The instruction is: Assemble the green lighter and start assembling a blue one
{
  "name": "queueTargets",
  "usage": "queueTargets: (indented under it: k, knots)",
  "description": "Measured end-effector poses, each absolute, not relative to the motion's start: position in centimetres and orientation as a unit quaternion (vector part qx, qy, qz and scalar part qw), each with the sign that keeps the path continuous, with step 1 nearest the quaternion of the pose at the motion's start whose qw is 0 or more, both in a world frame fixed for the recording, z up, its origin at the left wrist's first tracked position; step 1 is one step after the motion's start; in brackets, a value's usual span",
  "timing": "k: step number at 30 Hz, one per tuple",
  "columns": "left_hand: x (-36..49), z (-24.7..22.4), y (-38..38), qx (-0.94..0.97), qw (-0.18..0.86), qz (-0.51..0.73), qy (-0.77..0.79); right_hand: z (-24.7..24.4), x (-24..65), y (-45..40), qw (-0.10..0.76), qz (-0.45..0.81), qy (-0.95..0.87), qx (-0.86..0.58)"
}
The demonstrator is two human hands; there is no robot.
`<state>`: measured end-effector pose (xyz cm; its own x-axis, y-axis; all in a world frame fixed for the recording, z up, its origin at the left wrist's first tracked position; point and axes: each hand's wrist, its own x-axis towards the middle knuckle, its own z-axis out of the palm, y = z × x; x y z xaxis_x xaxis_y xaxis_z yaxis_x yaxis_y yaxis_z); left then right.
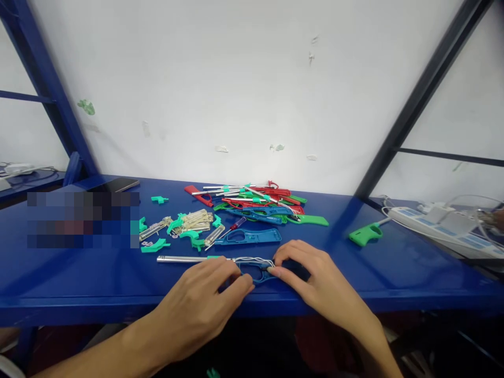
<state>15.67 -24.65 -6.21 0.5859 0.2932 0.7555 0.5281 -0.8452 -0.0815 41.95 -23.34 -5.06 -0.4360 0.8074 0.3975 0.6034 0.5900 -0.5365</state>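
A blue lighter shell half lies near the table's front edge, with a silver metal tube reaching out to its left. White wires run from the tube along the shell's upper side. My left hand is closed around the shell's left part, thumb and fingers beside the trigger opening. At the other end, my right hand pinches the wire ends and a small dark part at the handle. Its fingers hide most of the handle. Just behind lies another blue shell half, beside a screwdriver.
Clear fuel tanks and green triggers lie loosely at left centre. Behind is a heap of red, blue and green shells with metal tubes. A green lighter and a white power strip are at right; a phone is at left.
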Motion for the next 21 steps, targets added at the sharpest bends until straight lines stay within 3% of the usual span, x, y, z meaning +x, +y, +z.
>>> queueTargets:
  k: [2, 5, 8, 10, 12, 15, 21]
  knots:
    - [15.8, -6.3, -25.4, -0.886, 0.156, -0.386, -0.206, -5.1, 42.0, -23.3, 0.321, 0.153, -0.833, -0.425]
    - [15.5, -6.9, -27.0, -0.921, 0.08, -0.349, -0.156, -5.0, 42.1, -23.4, 0.319, 0.147, -0.832, -0.43]
    - [14.1, -8.7, -28.9, -0.966, 0.032, -0.125, -0.222, -4.9, 42.2, -23.5, 0.317, 0.143, -0.832, -0.432]
    - [12.8, -10.7, -29.5, -0.971, -0.024, -0.046, -0.233, -4.8, 42.1, -23.6, 0.317, 0.139, -0.833, -0.432]
    - [11.8, -12.8, -29.4, -0.959, -0.1, -0.039, -0.263, -4.8, 42.1, -23.5, 0.314, 0.134, -0.835, -0.433]
    - [11.4, -14.4, -28.5, -0.96, -0.113, -0.005, -0.255, -4.8, 42.0, -23.4, 0.311, 0.128, -0.837, -0.433]
    - [13.0, -9.8, -28.5, -0.965, -0.086, -0.003, -0.246, -4.8, 42.0, -23.5, 0.311, 0.139, -0.833, -0.437]
